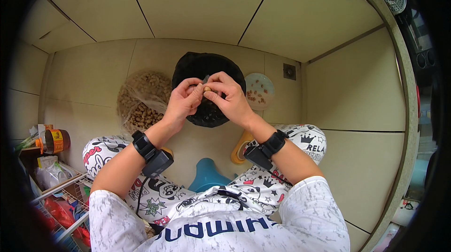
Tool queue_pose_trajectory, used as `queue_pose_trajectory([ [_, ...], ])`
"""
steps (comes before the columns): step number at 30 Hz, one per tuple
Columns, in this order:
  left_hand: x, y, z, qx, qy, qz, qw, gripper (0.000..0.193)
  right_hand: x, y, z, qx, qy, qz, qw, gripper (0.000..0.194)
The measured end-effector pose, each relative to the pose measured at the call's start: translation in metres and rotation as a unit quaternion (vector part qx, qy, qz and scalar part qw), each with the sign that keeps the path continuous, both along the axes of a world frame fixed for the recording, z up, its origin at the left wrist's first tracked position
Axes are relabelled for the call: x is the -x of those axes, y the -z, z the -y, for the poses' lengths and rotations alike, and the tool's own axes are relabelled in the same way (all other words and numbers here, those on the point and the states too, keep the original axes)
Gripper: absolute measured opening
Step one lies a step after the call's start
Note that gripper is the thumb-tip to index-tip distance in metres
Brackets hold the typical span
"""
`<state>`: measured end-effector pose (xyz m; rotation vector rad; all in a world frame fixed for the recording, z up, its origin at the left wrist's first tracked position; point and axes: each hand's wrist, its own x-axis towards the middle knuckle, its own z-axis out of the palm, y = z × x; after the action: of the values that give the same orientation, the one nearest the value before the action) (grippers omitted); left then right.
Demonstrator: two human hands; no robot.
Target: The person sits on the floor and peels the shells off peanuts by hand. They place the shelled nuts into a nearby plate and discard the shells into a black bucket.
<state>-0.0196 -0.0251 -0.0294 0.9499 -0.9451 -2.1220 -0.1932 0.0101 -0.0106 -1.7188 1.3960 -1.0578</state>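
Observation:
Above a bin lined with a black plastic bag (225, 116), my two hands meet at the fingertips. A peanut in its shell (207, 89) is pinched between the thumb and fingers of my right hand (227, 91). My left hand (184, 99) grips at its left side, thumb against forefinger; the fingers hide part of the peanut. Many unshelled peanuts (144, 115) fill a clear plastic bag (155, 98) on the floor left of the bin. To the right stands a pale round dish (260, 80) with reddish shelled peanut kernels (260, 99) spread in it.
A blue plastic stool (206, 174) shows between my legs, with a yellow slipper (240, 149) near my right foot. At the left are a wire rack (75, 190) and a bottle with an orange cap (54, 141). A floor drain (289, 71) lies right of the dish; cabinet panels (352, 86) surround the floor.

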Motion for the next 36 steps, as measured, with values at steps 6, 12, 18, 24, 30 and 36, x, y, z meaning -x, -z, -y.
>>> queue_pose_trajectory([
  [6, 0.004, 0.001, -0.003, 0.193, 0.074, 0.007, 0.978, 0.048, -0.003, 0.003, -0.001, -0.052, 0.024, 0.143, 0.988, 0.012],
  [12, 0.004, 0.001, -0.009, 0.285, 0.060, 0.106, 0.951, 0.032, -0.010, 0.003, -0.004, -0.042, 0.075, 0.144, 0.986, 0.010],
  [18, 0.009, -0.006, -0.013, 0.330, 0.012, 0.133, 0.935, 0.025, -0.015, 0.000, -0.005, -0.004, 0.106, 0.127, 0.986, 0.011],
  [24, 0.011, -0.009, -0.003, 0.239, 0.023, 0.082, 0.967, 0.024, -0.017, 0.001, -0.001, -0.016, 0.107, 0.153, 0.982, 0.009],
  [30, 0.004, -0.018, 0.011, 0.009, 0.075, -0.023, 0.997, 0.029, -0.016, 0.001, 0.002, -0.025, 0.079, 0.135, 0.987, 0.011],
  [36, 0.000, -0.023, 0.015, 0.001, 0.113, -0.028, 0.993, 0.032, -0.011, 0.002, 0.001, 0.006, 0.045, 0.036, 0.998, 0.013],
])
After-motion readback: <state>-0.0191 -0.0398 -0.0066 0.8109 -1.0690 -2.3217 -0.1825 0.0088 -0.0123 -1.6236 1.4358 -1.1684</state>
